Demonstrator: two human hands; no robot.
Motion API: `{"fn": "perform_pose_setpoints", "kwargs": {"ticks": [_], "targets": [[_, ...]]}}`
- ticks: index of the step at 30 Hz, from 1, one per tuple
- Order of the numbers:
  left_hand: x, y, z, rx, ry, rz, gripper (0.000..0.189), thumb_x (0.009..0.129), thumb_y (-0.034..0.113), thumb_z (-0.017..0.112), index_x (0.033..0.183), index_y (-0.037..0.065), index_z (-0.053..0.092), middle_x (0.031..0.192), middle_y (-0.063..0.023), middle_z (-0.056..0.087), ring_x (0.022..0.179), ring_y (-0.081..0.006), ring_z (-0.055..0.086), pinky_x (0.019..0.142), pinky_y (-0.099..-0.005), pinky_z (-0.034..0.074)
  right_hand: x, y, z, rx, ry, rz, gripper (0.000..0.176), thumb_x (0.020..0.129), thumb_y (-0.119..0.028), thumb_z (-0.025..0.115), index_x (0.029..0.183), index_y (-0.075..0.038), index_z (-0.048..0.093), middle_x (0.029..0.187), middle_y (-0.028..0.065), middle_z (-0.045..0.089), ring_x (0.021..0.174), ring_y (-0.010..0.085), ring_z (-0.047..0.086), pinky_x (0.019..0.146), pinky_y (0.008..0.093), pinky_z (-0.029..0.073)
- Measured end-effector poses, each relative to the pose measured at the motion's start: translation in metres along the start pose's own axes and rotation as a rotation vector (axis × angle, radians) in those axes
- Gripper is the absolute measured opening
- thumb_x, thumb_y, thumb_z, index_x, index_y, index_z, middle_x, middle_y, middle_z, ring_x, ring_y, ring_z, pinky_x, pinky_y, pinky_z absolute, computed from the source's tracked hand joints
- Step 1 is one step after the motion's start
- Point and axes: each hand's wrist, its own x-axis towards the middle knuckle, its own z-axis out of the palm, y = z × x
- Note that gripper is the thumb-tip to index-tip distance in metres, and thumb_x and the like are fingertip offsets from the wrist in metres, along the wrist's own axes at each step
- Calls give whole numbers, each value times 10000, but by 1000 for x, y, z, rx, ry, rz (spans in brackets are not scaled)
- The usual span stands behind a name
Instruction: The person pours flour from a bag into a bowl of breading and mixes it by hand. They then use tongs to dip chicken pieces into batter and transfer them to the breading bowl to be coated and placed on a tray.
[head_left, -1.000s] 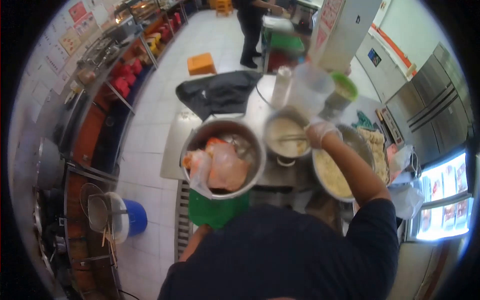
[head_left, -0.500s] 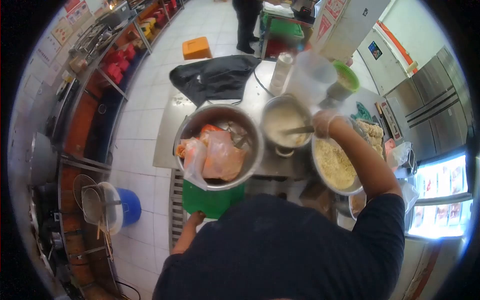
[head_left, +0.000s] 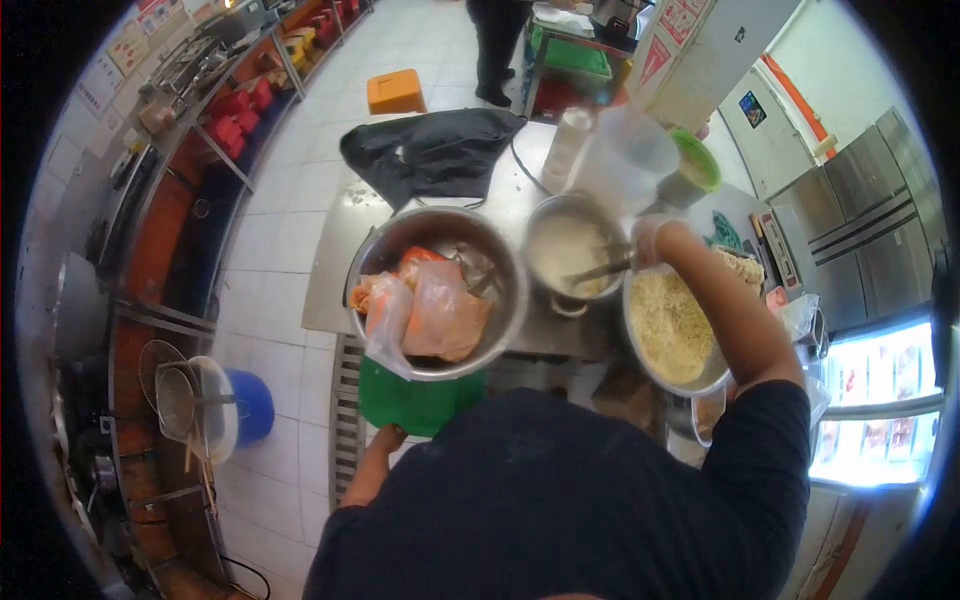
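Note:
My right hand [head_left: 655, 240], in a clear plastic glove, is closed on dark tongs [head_left: 602, 268]. The tongs' two arms stand apart over a steel pot [head_left: 569, 308] of pale, creamy liquid, their tips at the liquid. Below that forearm is a big bowl [head_left: 715, 384] of yellowish breading crumbs [head_left: 670, 325]. My left hand [head_left: 387, 437] is low beside my body, fingers curled at the edge of a green plastic tray [head_left: 400, 400]; its grip is partly hidden. Above the tray, a large steel bowl [head_left: 520, 320] holds raw meat [head_left: 445, 315] with clear plastic bags on it.
Black cloth [head_left: 430, 150] lies at the table's far left. Behind the pot stand a translucent container [head_left: 635, 155] and a green basket [head_left: 700, 165]. A blue bucket [head_left: 252, 408] with strainers stands on the floor at left. Another person [head_left: 495, 45] stands at the back.
The tongs have spread: both arms now show apart over the pot. My right hand has shifted slightly to the right. My left hand stays at the green tray.

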Motion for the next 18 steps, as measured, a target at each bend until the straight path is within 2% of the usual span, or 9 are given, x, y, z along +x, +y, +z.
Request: {"fn": "perform_pose_setpoints", "kwargs": {"ticks": [2,4,5,7,8,10,12,16,18], "targets": [[3,-7,1,32,-27,-30,373,923,273,581,1188,14,619,1198,-244,619,1111,-384,588,941,-427,463,13,6,11,-44,31,-116,420,732,-435,754,1023,-132,742,1009,142,715,876,305,687,795,400,549],[7,-10,2,79,-51,-37,383,927,269,560,1210,15,606,1224,-241,604,1129,-382,577,951,-431,456,43,21,49,38,116,-85,448,746,-472,727,1050,-144,733,998,152,713,886,310,690,792,392,550],[8,-10,3,100,-56,-28,389,928,267,550,1221,15,600,1237,-240,596,1137,-381,572,957,-432,452,37,12,45,4,76,-30,466,773,-510,685,1106,-186,714,1066,141,702,956,305,681,848,402,532],[12,-7,5,151,-63,-16,401,932,263,529,1242,17,587,1263,-238,580,1155,-378,561,968,-435,444,30,9,59,-14,209,-38,560,786,-573,638,1245,-252,632,1230,118,645,1109,324,622,951,435,479],[13,-3,7,176,-70,-12,407,933,261,519,1253,17,580,1276,-237,573,1163,-377,555,973,-437,440,9,0,48,75,252,-51,573,790,-571,629,1261,-246,617,1212,129,652,1104,332,624,948,434,482],[15,7,8,236,-74,0,419,937,257,498,1275,18,567,1303,-235,557,1180,-375,544,984,-440,432,33,12,74,30,189,-93,454,816,-479,609,1174,-207,667,1153,161,667,1060,334,639,924,437,497],[18,21,6,311,-84,21,433,940,253,478,1296,19,554,1329,-233,542,1198,-372,533,995,-443,425,10,9,69,36,288,-79,304,822,-301,554,1024,-144,717,1007,163,701,951,336,674,857,405,535],[50,23,3,556,-114,132,391,928,251,489,1232,40,613,1314,-197,565,1180,-350,553,977,-450,443,-10,23,66,1,300,-83,282,815,-275,550,985,-130,722,969,163,705,929,334,679,826,418,538],[60,18,7,611,25,339,375,920,251,498,1201,46,636,1298,-189,578,1172,-345,561,969,-450,450,-38,23,43,9,294,-61,273,810,-267,552,970,-127,724,955,156,708,918,333,681,810,422,541]]}}
